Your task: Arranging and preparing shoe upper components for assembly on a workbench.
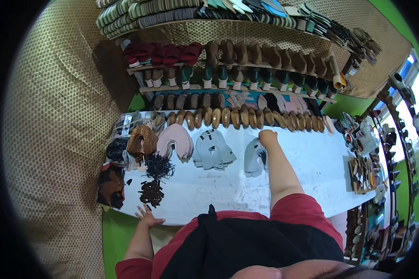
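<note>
My left hand (pixel 149 217) lies at the table's front edge with its fingers spread and holds nothing. Just beyond its fingertips is a pile of small dark brown strips (pixel 152 192). My right arm reaches far across the table. The right hand (pixel 268 137) is curled closed at the upper right edge of a small stack of grey U-shaped shoe uppers (pixel 252 160); what its fingers grip is hidden. To the left lie a larger stack of grey uppers (pixel 213 160) with dark marks on top, a pink stack (pixel 176 139) and brown patterned uppers (pixel 142 140).
A row of brown shoe lasts (pixel 216 118) lines the table's back edge, below shelves of shoes (pixel 222 76). Black strips (pixel 159 166) are heaped at left, near a dark bag (pixel 118 150). A tool box (pixel 362 174) and jars (pixel 347 122) stand at the white table's (pixel 312 172) right end.
</note>
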